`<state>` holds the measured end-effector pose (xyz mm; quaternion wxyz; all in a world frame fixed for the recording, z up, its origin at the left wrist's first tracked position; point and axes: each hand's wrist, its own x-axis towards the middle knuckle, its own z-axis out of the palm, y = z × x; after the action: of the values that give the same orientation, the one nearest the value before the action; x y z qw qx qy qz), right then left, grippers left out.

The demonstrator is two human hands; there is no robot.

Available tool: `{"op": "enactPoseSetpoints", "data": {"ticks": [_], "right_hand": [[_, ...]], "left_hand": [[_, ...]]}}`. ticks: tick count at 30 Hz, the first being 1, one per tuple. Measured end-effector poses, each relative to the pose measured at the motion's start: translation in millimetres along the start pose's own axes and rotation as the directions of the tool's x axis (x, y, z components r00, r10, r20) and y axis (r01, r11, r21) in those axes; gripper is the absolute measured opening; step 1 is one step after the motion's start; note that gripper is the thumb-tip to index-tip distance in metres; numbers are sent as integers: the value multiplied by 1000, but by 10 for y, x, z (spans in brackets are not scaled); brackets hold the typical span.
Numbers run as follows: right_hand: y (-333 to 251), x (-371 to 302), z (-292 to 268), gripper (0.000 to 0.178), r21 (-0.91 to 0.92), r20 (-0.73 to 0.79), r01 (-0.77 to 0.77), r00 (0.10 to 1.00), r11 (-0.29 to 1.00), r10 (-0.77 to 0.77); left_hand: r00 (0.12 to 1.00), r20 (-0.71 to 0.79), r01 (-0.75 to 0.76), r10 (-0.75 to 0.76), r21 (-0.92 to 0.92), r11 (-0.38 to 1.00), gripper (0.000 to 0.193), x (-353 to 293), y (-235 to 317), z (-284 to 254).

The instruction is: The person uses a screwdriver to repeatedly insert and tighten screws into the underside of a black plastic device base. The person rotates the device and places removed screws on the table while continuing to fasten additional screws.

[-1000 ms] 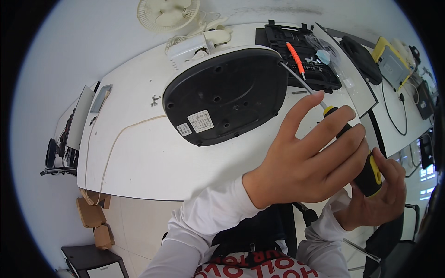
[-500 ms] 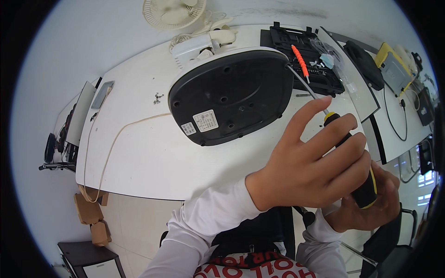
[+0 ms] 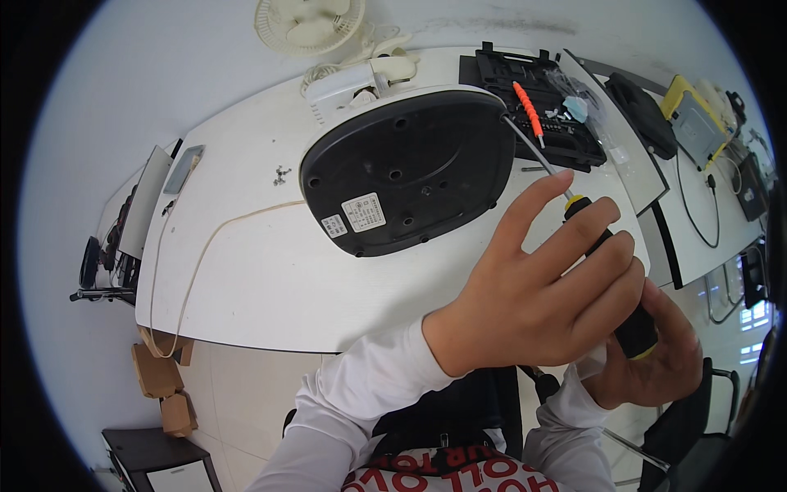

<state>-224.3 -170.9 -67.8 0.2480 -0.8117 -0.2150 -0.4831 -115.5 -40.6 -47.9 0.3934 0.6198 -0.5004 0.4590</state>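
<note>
A white appliance base (image 3: 410, 164) lies on its side on the desk, its black underside with screw holes and two white labels facing me. My left hand (image 3: 537, 287) is closed around the black-and-yellow handle of a screwdriver (image 3: 547, 161). The shaft points up and left, with its tip at a hole on the underside's upper right corner. Below and to the right, my right hand (image 3: 656, 357) curls round the butt of the handle. The left fingers partly hide the handle.
Loose screws (image 3: 282, 175) lie left of the base, near a pale cord (image 3: 209, 238). Behind stand a white motor housing (image 3: 344, 88) and a cream fan (image 3: 310, 25). A black tool case (image 3: 566, 152) holding bits and an orange flexible shaft (image 3: 527, 107) lies at the back right.
Both hands and the screwdriver handle have shifted slightly left. The tip remains at the same corner hole, and the base has barely moved.
</note>
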Motion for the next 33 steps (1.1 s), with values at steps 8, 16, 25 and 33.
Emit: {"op": "enactPoseSetpoints", "data": {"ticks": [8, 16, 25, 33], "right_hand": [[-43, 61, 89, 78, 47, -112, -7, 994, 999, 12], [-15, 52, 154, 70, 66, -159, -12, 987, 998, 22], [51, 21, 310, 67, 64, -338, -119, 931, 991, 134], [195, -58, 439, 60, 189, -217, -158, 956, 969, 198]], "left_hand": [[994, 111, 20, -22, 16, 1000, 19, -89, 14, -204], [988, -12, 148, -151, 307, 940, 40, -419, -568, -811], [873, -187, 481, -451, 485, 730, 27, -810, -1140, -1802], [542, 0, 808, -840, 275, 521, 13, -1346, -2425, -2378]]}}
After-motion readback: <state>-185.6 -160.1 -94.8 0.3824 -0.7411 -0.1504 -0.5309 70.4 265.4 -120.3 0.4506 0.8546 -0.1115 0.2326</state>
